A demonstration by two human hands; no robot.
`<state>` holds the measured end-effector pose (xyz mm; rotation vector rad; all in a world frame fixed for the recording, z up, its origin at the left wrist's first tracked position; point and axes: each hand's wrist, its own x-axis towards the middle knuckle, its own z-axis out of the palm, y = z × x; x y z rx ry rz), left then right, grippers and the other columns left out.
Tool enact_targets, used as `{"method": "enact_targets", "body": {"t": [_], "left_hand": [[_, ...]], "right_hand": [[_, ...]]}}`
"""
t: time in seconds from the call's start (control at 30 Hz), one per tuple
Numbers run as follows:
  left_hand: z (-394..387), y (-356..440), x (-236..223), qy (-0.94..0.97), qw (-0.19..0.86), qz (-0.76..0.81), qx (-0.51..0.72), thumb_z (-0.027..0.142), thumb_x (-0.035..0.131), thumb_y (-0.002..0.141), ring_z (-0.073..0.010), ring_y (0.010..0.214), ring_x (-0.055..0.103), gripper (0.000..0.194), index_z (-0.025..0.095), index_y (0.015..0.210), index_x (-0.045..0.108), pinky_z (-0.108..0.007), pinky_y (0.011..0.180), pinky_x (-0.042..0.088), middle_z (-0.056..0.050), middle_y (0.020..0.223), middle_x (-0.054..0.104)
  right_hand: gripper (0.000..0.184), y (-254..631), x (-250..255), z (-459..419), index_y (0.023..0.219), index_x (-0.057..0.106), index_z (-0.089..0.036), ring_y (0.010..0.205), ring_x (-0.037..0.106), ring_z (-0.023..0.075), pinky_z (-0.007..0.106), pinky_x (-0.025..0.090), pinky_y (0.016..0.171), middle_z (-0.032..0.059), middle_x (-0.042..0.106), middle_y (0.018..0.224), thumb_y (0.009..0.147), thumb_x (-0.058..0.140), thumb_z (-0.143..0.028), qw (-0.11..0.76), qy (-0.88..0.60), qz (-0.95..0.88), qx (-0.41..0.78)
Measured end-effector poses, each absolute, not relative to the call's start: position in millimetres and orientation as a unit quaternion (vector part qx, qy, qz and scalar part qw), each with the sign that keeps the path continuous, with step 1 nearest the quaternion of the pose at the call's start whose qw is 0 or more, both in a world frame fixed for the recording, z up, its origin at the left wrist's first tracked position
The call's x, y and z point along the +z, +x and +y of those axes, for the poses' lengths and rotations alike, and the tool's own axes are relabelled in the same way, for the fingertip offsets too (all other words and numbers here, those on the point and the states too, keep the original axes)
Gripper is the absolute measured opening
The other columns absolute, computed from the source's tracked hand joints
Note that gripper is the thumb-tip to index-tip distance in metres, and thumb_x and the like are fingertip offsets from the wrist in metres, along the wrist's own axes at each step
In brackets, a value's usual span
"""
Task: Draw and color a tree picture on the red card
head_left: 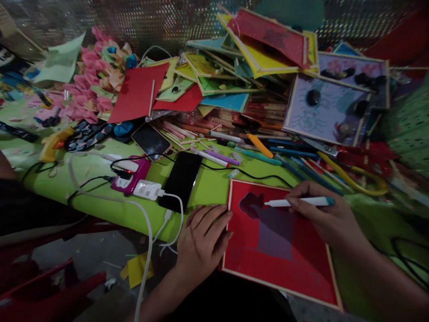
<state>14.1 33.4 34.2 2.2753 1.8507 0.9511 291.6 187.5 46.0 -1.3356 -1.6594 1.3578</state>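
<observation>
A red board (244,250) with a pale wooden stick frame lies at the table's front edge, bearing a dark purple shape (275,235) with a rounded top. My left hand (204,237) rests at the board's left edge, fingers stretched out and their tips touching the frame. Pinched in my right hand (321,214) is a white marker (301,202) with a teal end. Its tip points left, at or just above the purple shape's upper part; I cannot tell whether it touches.
A black phone (181,179) and a magenta power adapter (132,176) with cables lie left of the board. Behind are scissors (355,176), orange-handled pliers (259,145), several markers and a heap of framed boards (268,44). A yellow glue gun (55,143) lies far left.
</observation>
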Motion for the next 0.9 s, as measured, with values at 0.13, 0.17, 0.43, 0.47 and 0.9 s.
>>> {"method": "enact_targets", "body": {"t": [0.13, 0.17, 0.43, 0.47, 0.9], "left_hand": [[33.3, 13.6, 34.7, 0.740, 0.034, 0.599, 0.304, 0.023, 0.059, 0.114, -0.0242, 0.126, 0.075, 0.030, 0.019, 0.139, 0.075, -0.042, 0.120, 0.051, -0.006, 0.138, 0.083], [33.4, 13.6, 34.9, 0.740, 0.033, 0.599, 0.304, 0.024, 0.059, 0.114, -0.0242, 0.126, 0.075, 0.030, 0.019, 0.139, 0.075, -0.042, 0.119, 0.052, -0.006, 0.138, 0.083], [33.4, 14.3, 35.0, 0.738, 0.037, 0.603, 0.300, 0.023, 0.060, 0.113, -0.0246, 0.126, 0.076, 0.030, 0.020, 0.140, 0.074, -0.043, 0.117, 0.054, -0.006, 0.138, 0.083], [33.3, 14.3, 34.8, 0.738, 0.037, 0.603, 0.300, 0.023, 0.060, 0.113, -0.0247, 0.127, 0.076, 0.030, 0.020, 0.140, 0.074, -0.044, 0.118, 0.054, -0.006, 0.138, 0.083], [32.1, 13.9, 33.5, 0.739, 0.037, 0.601, 0.302, 0.022, 0.060, 0.114, -0.0247, 0.128, 0.075, 0.031, 0.019, 0.141, 0.074, -0.043, 0.121, 0.050, -0.006, 0.139, 0.083]], "right_hand": [[0.036, 288.6, 52.1, 187.9, 0.075, 0.078, -0.024, 0.056, 0.052, 0.0154, 0.028, 0.039, 0.053, 0.0012, 0.066, 0.063, 0.084, 0.089, -0.058, 0.295, -0.499, -0.629, 0.519], [0.036, 288.4, 52.9, 187.9, 0.075, 0.079, -0.024, 0.056, 0.052, 0.0155, 0.028, 0.039, 0.053, 0.0013, 0.066, 0.063, 0.083, 0.089, -0.058, 0.294, -0.499, -0.627, 0.521], [0.038, 288.6, 53.0, 187.1, 0.075, 0.079, -0.025, 0.055, 0.051, 0.0170, 0.030, 0.041, 0.053, 0.0019, 0.066, 0.062, 0.082, 0.089, -0.061, 0.282, -0.502, -0.627, 0.525], [0.038, 288.6, 52.8, 187.1, 0.075, 0.079, -0.025, 0.056, 0.052, 0.0170, 0.030, 0.042, 0.053, 0.0021, 0.066, 0.062, 0.082, 0.089, -0.060, 0.282, -0.502, -0.627, 0.524], [0.037, 286.6, 56.5, 187.6, 0.075, 0.080, -0.025, 0.055, 0.052, 0.0162, 0.028, 0.038, 0.051, 0.0025, 0.067, 0.062, 0.084, 0.088, -0.059, 0.279, -0.497, -0.636, 0.521]]}}
